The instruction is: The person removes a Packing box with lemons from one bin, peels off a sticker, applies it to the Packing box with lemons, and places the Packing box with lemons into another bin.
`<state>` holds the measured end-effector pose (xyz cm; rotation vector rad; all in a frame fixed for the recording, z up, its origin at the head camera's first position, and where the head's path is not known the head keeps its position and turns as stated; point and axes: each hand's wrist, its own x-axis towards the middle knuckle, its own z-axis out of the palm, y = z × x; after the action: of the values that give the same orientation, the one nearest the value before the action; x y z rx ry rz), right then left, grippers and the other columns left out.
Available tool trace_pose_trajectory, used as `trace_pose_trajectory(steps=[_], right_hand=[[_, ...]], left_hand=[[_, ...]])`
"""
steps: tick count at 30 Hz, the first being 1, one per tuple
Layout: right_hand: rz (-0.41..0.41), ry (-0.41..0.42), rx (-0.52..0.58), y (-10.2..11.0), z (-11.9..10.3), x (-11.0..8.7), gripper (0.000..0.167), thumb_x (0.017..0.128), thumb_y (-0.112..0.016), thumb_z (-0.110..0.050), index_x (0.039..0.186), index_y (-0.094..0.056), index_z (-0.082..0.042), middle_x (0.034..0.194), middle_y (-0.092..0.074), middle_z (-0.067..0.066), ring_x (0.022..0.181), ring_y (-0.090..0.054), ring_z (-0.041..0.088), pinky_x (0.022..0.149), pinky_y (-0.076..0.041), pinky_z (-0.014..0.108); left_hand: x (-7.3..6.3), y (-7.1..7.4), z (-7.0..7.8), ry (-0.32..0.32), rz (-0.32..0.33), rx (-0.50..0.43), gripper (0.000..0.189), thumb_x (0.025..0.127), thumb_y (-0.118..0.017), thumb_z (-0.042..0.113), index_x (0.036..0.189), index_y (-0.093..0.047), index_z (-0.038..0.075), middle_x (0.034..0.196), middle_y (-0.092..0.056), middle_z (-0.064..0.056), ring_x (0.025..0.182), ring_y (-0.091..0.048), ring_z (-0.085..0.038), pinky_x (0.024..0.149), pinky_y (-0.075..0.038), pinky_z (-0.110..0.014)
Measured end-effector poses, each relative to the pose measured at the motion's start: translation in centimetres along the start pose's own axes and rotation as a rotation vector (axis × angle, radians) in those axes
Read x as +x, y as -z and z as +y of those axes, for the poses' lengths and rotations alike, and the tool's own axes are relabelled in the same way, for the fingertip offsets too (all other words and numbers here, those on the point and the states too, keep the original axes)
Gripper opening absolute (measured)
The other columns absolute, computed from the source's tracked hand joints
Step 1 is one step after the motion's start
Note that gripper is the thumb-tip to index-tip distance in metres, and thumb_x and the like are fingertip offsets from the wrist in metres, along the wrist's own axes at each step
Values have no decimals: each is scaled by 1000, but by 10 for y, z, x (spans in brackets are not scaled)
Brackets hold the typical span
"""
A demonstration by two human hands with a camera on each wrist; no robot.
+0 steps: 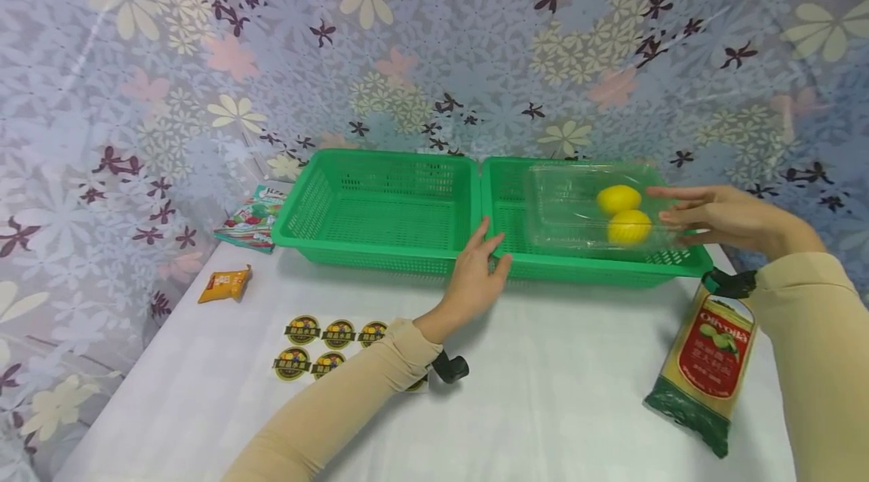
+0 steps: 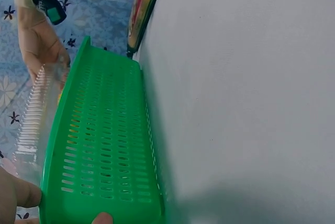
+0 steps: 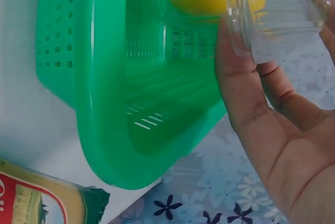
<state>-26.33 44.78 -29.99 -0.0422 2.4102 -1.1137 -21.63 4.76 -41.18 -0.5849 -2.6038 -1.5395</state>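
In the head view a clear plastic container [image 1: 566,222] with two lemons [image 1: 619,199] in its right part sits tilted over the right green basket [image 1: 591,268]. My right hand [image 1: 736,218] holds the container's right end; up close, thumb and fingers [image 3: 235,72] lie around its clear edge. My left hand [image 1: 471,282] grips the near left corner of the right basket, where the two baskets meet. From the left wrist, one digit bears on the rim and another fingertip [image 2: 102,218] touches the outer wall; the remaining fingers are hidden there.
The left green basket [image 1: 376,259] stands beside the right one. A pasta pack [image 1: 713,361] lies at the right, a small orange packet [image 1: 225,284] and a colourful bag [image 1: 254,218] at the left. Round stickers [image 1: 302,330] lie partly under the left forearm. A floral curtain [image 1: 434,52] hangs behind.
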Motion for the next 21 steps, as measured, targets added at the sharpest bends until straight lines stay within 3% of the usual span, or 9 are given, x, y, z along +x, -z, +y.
trace_pose_trajectory(steps=[3,10,16,19,21], right_hand=[[31,24,-16,-2,-1,-8,71,111,-62,-33,172,-25,-28,176,-5,35,108,-61,-13,105,-61,46],[117,105,-95,-13,-12,-19,70,110,-64,-34,171,-31,-21,171,-24,28,108,-62,-10,98,-64,45],[177,92,-162,-14,-13,-35,72,109,-64,-39,171,-32,-23,175,-17,32,102,-59,-17,96,-64,45],[209,75,-182,-15,-11,-43,74,108,-64,-44,171,-31,-23,177,-11,31,124,-63,7,94,-65,41],[227,67,-177,-15,-11,-48,75,108,-64,-45,171,-30,-22,178,-6,29,140,-55,31,93,-65,39]], left_hand=[[1,-2,0,0,-8,-7,50,111,-60,20,155,-53,-2,179,-23,-16,119,-69,-26,97,-59,-33],[-1,3,-1,8,6,-15,50,111,-60,18,155,-53,-4,179,-23,-17,133,-65,-35,106,-59,-41],[0,2,0,-10,-15,-18,50,111,-59,17,155,-51,-5,179,-21,-19,132,-66,-37,106,-59,-41],[0,1,0,-8,-15,-14,50,111,-59,17,155,-51,-5,179,-21,-18,130,-67,-36,105,-59,-40],[1,0,1,-7,-13,-6,50,110,-60,17,155,-52,-5,179,-22,-18,126,-68,-33,103,-60,-37]])
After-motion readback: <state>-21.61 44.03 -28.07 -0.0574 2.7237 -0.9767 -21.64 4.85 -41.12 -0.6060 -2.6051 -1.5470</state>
